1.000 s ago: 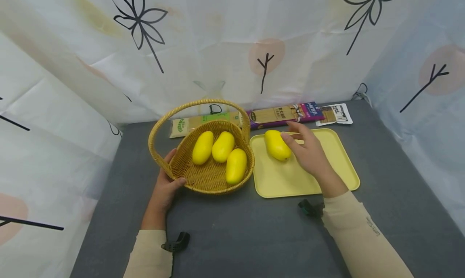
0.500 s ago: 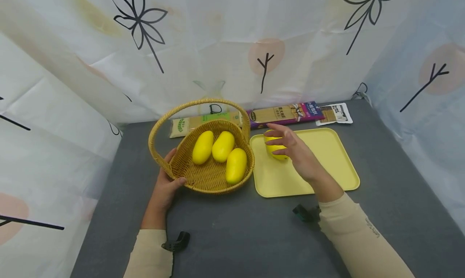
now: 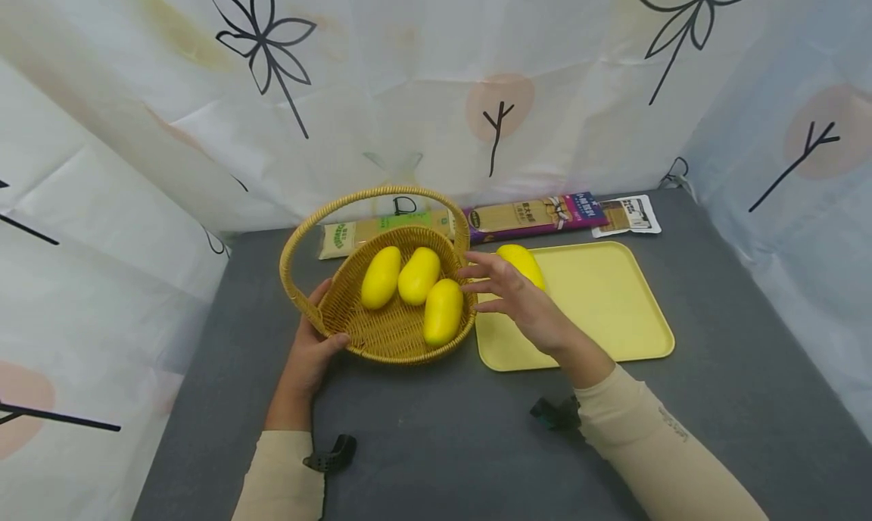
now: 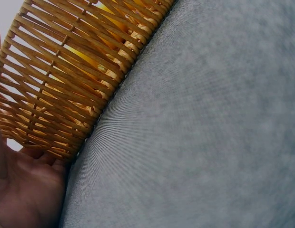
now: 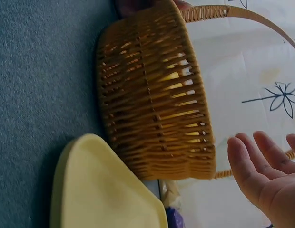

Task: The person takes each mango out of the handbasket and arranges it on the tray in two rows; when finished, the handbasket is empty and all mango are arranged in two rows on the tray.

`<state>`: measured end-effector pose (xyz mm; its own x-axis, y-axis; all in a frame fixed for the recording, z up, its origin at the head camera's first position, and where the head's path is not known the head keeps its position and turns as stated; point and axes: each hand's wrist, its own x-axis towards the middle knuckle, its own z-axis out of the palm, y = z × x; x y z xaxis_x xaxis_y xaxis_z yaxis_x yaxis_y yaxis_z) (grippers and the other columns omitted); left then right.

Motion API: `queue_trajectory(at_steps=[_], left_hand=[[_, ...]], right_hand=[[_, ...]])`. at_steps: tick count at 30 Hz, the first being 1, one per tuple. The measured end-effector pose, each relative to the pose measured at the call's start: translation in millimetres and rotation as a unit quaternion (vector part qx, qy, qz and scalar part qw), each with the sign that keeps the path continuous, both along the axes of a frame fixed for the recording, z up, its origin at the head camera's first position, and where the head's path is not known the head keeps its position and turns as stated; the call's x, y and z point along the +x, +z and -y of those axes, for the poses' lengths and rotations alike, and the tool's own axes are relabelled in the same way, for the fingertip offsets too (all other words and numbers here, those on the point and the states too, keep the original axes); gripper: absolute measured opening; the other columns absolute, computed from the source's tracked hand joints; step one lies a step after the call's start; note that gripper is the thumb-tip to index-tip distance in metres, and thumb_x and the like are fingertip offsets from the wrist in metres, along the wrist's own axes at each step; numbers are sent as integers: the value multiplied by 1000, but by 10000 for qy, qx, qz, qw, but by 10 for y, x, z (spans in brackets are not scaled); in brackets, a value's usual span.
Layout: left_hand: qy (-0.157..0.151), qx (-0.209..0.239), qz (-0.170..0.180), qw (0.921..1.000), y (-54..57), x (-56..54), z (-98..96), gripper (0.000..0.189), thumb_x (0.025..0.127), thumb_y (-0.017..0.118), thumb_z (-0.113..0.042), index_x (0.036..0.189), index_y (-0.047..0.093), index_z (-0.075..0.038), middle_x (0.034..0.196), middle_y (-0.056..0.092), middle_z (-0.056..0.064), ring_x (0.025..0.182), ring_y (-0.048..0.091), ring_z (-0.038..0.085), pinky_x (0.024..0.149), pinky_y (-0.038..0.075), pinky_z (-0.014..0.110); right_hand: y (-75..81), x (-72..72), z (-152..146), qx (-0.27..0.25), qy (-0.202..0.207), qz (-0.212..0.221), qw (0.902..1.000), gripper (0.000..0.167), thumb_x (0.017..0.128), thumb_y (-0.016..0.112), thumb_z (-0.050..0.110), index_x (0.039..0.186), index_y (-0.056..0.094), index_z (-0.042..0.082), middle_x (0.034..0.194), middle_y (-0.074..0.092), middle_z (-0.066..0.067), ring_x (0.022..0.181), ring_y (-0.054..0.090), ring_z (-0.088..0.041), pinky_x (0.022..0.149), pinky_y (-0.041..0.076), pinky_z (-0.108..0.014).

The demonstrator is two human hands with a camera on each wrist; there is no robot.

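Observation:
My left hand (image 3: 308, 362) holds the left side of a wicker basket (image 3: 371, 335), thumb over the rim and fingers along its outer wall. Three yellow mangoes lie inside: a left one (image 3: 381, 277), a middle one (image 3: 418, 276) and a right one (image 3: 443, 313). Over the basket's right rim hovers my right hand (image 3: 524, 309), its fingers loosely extended and holding nothing. The right wrist view shows those relaxed fingers (image 5: 242, 159) in the air beside the basket. Another mango (image 3: 526, 262) rests on the yellow tray (image 3: 606, 316), partly covered by my right hand.
Behind the basket lies a green-labelled noodle pack (image 3: 341, 238). To its right are a purple pasta pack (image 3: 531, 216) and a small white-edged pouch (image 3: 630, 215). A patterned curtain (image 3: 409, 112) hangs along the back of the dark grey table (image 3: 422, 445).
My right hand has moved left from beside the tray's mango, across it, to the basket's right rim. That mango stays on the tray; my left hand keeps its grip on the basket.

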<state>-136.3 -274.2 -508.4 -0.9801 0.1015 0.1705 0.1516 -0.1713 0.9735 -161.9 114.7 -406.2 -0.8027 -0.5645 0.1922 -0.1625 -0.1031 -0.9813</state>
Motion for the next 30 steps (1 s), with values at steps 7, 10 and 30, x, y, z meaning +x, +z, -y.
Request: queue_trajectory(at_steps=[7, 10, 30], left_hand=[[-51, 2, -53, 10000, -28, -5, 14, 94, 97, 75, 13, 174, 29, -18, 173, 30, 17, 148, 41, 34, 112, 43, 32], [-54, -11, -69, 10000, -34, -10, 21, 95, 97, 75, 13, 174, 30, -19, 174, 30, 15, 148, 41, 31, 112, 42, 31], [-74, 11, -144, 9999, -37, -18, 22, 94, 97, 76, 11, 174, 29, -17, 173, 30, 17, 147, 42, 33, 111, 43, 31]], right_hand=[[-25, 12, 150, 80, 145, 152, 9997, 90, 112, 33, 71, 168, 33, 0, 160, 43, -30, 145, 45, -51, 112, 40, -68], [-14, 1, 224, 319, 117, 165, 9993, 93, 109, 35, 75, 168, 35, 3, 161, 43, -28, 147, 45, -47, 114, 40, -66], [-129, -211, 550, 2701, 693, -1184, 9530, 68, 106, 76, 25, 164, 47, 7, 160, 48, -15, 137, 51, -26, 112, 45, -46]])
